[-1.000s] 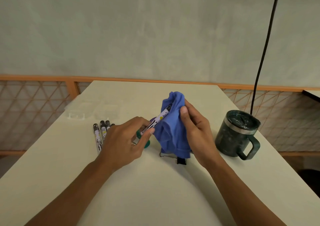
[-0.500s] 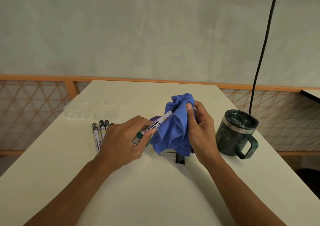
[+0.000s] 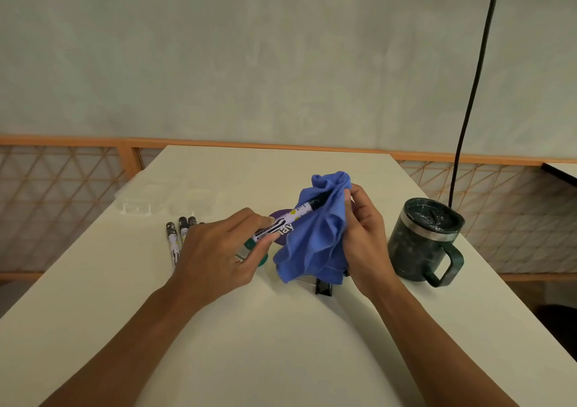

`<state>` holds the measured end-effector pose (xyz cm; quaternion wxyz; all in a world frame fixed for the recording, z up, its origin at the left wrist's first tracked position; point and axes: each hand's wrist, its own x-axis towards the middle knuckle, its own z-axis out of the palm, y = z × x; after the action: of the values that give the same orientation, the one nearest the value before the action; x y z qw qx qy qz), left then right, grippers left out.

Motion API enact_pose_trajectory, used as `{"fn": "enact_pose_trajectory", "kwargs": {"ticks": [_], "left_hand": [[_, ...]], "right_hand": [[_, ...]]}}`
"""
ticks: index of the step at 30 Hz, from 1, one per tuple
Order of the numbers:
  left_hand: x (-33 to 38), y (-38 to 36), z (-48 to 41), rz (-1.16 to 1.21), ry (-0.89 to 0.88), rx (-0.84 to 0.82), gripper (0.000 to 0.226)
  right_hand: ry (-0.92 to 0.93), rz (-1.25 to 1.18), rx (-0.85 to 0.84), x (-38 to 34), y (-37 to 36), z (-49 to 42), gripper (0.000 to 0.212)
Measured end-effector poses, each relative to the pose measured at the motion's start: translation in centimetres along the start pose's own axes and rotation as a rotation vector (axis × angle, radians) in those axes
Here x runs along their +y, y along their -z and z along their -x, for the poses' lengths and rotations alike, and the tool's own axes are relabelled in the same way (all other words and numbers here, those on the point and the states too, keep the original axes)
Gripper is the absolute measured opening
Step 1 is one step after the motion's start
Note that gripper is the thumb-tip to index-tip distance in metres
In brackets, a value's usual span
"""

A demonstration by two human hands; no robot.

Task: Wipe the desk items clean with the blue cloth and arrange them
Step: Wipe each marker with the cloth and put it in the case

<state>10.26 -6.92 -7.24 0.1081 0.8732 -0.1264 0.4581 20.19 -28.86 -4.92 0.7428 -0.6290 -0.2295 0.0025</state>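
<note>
My left hand (image 3: 218,250) pinches the near end of a white marker (image 3: 285,222) with a black pattern, holding it slanted above the desk. The marker's far, dark end sits inside the blue cloth (image 3: 315,235). My right hand (image 3: 363,235) grips the cloth bunched around that end. Three similar markers (image 3: 178,235) lie side by side on the desk left of my left hand. A purple round item (image 3: 281,216) and a green one (image 3: 260,258) lie partly hidden under the marker and my fingers.
A dark green lidded mug (image 3: 421,244) stands at the right, handle toward me. A black binder clip (image 3: 323,286) lies under the cloth. A clear plastic tray (image 3: 165,200) sits at the back left. A black cable (image 3: 471,94) hangs behind the mug.
My right hand has slid the bunched cloth up along the marker toward its far end. My left hand keeps the marker's near end almost still.
</note>
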Motion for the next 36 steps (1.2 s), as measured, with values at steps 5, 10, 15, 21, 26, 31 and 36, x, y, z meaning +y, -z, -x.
{"fn": "enact_pose_trajectory", "kwargs": {"ticks": [5,10,15,21,26,31,36], "left_hand": [[0.0,0.4,-0.2,-0.064,-0.026,0.022,0.018],[0.3,0.4,-0.2,-0.067,-0.039,-0.005,0.012],[0.0,1.0,-0.2,-0.085,-0.021,-0.023,0.021],[-0.1,1.1,-0.2,-0.096,-0.032,-0.035,0.026],[-0.4,1.0,-0.1,-0.092,-0.03,-0.033,0.02],[-0.5,1.2,-0.2,-0.102,-0.033,-0.019,0.02],[-0.8,1.2,-0.2,-0.124,-0.083,0.057,0.021]], "right_hand": [[0.015,0.046,-0.054,-0.2,-0.7,0.1,0.04],[0.048,0.082,0.013,0.0,-0.6,0.1,0.025],[0.029,0.076,0.034,0.2,-0.2,0.1,0.02],[-0.043,-0.102,-0.038,-0.4,-0.6,0.5,0.027],[0.041,0.094,0.012,-0.1,-1.4,0.5,0.024],[0.015,0.124,0.053,0.2,-1.1,0.4,0.025],[-0.052,-0.018,0.013,0.1,-0.9,0.5,0.036]]}}
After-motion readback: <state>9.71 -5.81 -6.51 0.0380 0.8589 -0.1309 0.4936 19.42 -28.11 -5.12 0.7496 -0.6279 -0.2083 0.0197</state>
